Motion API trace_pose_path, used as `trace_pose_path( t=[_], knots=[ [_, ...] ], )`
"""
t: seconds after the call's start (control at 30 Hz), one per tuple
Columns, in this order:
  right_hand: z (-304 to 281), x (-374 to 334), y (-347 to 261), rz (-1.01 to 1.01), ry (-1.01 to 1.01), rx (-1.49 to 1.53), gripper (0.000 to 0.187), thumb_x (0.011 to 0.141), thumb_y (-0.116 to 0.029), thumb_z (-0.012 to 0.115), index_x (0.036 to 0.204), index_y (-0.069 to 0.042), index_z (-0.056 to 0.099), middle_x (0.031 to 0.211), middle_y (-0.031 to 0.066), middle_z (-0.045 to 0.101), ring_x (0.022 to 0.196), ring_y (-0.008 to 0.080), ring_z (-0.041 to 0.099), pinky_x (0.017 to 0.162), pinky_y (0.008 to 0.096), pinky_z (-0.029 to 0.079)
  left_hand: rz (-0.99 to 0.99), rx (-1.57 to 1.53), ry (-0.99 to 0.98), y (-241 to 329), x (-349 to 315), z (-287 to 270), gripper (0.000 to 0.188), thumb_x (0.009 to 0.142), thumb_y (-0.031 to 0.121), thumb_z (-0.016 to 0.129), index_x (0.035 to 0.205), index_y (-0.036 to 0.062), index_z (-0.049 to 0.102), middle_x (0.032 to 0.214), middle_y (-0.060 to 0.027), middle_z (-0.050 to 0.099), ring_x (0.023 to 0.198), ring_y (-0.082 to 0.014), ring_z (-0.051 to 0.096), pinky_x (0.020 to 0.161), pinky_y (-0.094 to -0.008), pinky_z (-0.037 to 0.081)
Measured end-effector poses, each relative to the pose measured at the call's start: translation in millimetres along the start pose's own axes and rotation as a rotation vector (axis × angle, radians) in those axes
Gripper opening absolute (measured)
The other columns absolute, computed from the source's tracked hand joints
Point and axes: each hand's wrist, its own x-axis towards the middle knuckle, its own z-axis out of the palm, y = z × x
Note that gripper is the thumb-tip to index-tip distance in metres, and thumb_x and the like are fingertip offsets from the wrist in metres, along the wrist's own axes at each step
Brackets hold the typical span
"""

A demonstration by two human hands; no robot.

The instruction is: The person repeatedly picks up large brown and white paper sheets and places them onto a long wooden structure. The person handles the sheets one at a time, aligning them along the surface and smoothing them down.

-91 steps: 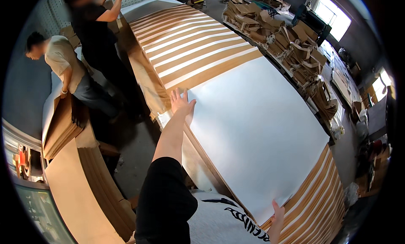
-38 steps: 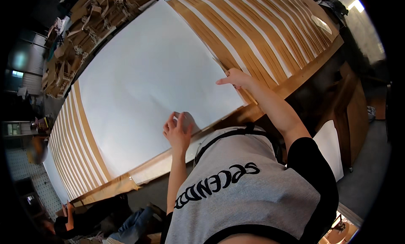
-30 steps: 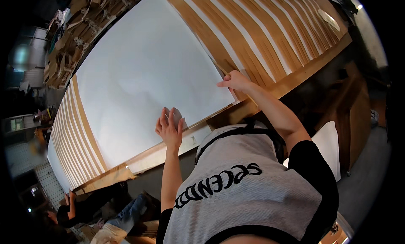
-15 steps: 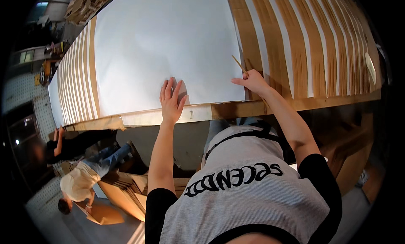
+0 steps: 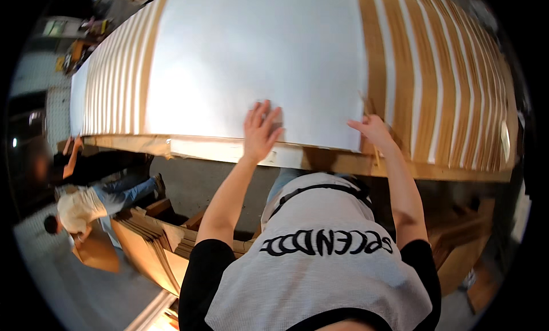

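A large white sheet (image 5: 257, 56) lies across the table in front of me. My left hand (image 5: 262, 131) rests flat near its front edge, fingers spread and holding nothing. At the sheet's right edge, my right hand (image 5: 373, 132) is closed around a thin tan stick (image 5: 377, 157), whose ends stick out above and below the fist. The thumb points left over the white sheet. To the right, overlapping brown sheets (image 5: 403, 74) are fanned out with white strips showing between them. A similar fan of narrow brown and white strips (image 5: 117, 85) lies to the left.
The table's front edge (image 5: 229, 151) runs just below my hands. At the far left, another person's hand (image 5: 74, 143) touches the table end. A person in a pale shirt (image 5: 83, 210) bends over a brown board (image 5: 96, 252). Stacked cardboard (image 5: 146, 248) stands below left.
The whole view has shifted, so table and hands appear farther right. The stick in my right hand now stands more upright. My left hand still rests on the white sheet.
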Motion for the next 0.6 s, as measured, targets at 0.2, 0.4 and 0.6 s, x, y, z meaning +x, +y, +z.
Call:
trace_pose_path(
  t=[0.2,0.4,0.6],
  knots=[
    [-5.1,-41.0,-14.2,-0.198,0.305,-0.040,0.031,0.080,-0.030,0.059,0.086,0.001,0.058,0.063,0.0040,0.058,0.057,0.0103,0.053,0.051,0.0243,0.040,-0.447,-0.645,0.342,-21.4,-24.4,-49.7,0.053,0.078,0.012,0.058,0.125,0.0044,0.035,0.130,-0.0132,0.033,0.119,-0.0294,0.033,0.098,-0.0366,0.029],
    [54.0,-54.5,-132.3,-0.259,0.419,-0.684,0.031,0.083,-0.036,0.053,0.092,-0.006,0.056,0.059,0.0081,0.056,0.062,0.0200,0.058,0.053,0.0313,0.042,-1.367,-1.123,0.739,-127.8,-64.8,-69.1,0.056,0.078,0.010,0.054,0.126,-0.0027,0.027,0.129,-0.0182,0.029,0.119,-0.0250,0.030,0.097,-0.0364,0.027],
    [179.2,-0.5,-170.8,-0.658,0.109,-0.874,0.024,0.087,-0.027,0.039,0.096,-0.014,0.056,0.074,0.0092,0.061,0.074,0.0302,0.057,0.063,0.0396,0.044,-1.572,-1.553,0.676,-170.1,-37.4,-96.4,0.058,0.078,0.012,0.053,0.127,-0.0040,0.026,0.137,-0.0209,0.017,0.127,-0.0311,0.016,0.101,-0.0429,0.019]
  ],
)
